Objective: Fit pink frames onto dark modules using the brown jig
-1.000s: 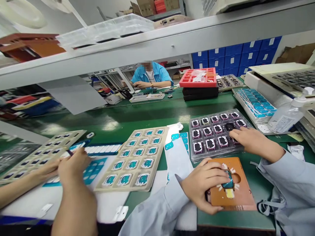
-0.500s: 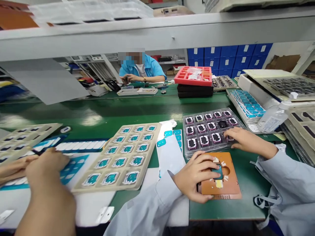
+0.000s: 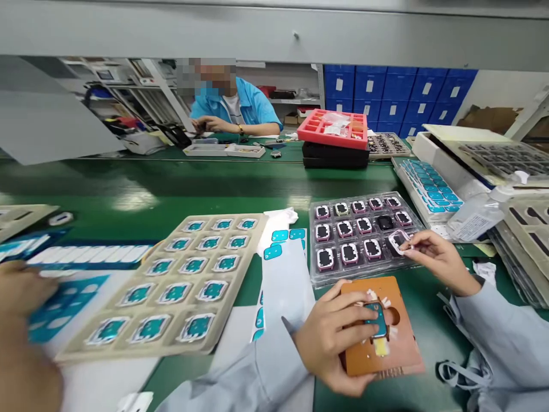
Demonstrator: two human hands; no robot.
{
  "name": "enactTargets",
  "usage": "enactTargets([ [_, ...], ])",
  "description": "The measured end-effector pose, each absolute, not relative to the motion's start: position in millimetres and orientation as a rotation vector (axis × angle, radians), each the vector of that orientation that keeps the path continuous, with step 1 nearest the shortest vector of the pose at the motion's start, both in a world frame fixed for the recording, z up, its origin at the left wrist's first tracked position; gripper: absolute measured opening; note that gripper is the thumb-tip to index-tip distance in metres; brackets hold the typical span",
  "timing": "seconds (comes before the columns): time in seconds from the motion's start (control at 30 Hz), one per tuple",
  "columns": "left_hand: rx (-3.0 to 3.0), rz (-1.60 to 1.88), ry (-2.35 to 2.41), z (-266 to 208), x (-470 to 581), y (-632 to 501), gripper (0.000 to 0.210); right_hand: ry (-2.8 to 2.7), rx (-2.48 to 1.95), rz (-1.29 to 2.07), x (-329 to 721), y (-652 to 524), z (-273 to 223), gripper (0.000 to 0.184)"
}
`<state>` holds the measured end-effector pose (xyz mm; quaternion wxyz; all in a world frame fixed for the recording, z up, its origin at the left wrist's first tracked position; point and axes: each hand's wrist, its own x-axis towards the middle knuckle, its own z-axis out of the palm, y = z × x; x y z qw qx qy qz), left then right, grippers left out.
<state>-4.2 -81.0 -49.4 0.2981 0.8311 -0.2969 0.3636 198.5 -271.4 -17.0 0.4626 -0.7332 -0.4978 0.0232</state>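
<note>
My left hand [image 3: 330, 337] is closed round the left side of an orange fixture block [image 3: 405, 355], its fingers reaching over the top. In the block's middle sits a small part with a teal film [image 3: 376, 320], partly under my fingertips; a yellow tab [image 3: 381, 347] sticks out below it. My right hand [image 3: 433, 254] pinches a pink-edged watch frame [image 3: 400, 241] with thumb and finger, tilted at the right edge of a clear plastic tray [image 3: 343, 272]. Rows of similar frames with black middles [image 3: 349, 253] lie in that tray.
Left of me lies a beige tray [image 3: 210, 340] of teal-filmed parts. Teal sticker sheets [image 3: 281, 252] lie between the trays. A pump bottle [image 3: 482, 214] and stacked trays stand right. Another person's hand [image 3: 23, 286] is at far left; a person in blue [image 3: 253, 109] sits opposite.
My right hand has lifted the pink-edged frame from its spot in the clear tray. The camera view has shifted; my left hand stays on the orange block.
</note>
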Motion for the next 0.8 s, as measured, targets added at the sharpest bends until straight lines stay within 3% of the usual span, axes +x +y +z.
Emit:
enactTargets([
  [0.17,2.285,0.985,-0.686,-48,-7,-79,0.042,-0.946,-1.43,0.5,172,-272,-10,0.03],
  [0.27,2.285,0.95,-0.707,-48,-8,-76,0.046,-1.052,-1.481,0.668,162,-272,-9,0.027],
  [0.8,2.326,0.778,-0.721,-46,-14,-70,0.056,-1.652,-1.658,0.235,163,-277,-8,0.032],
])
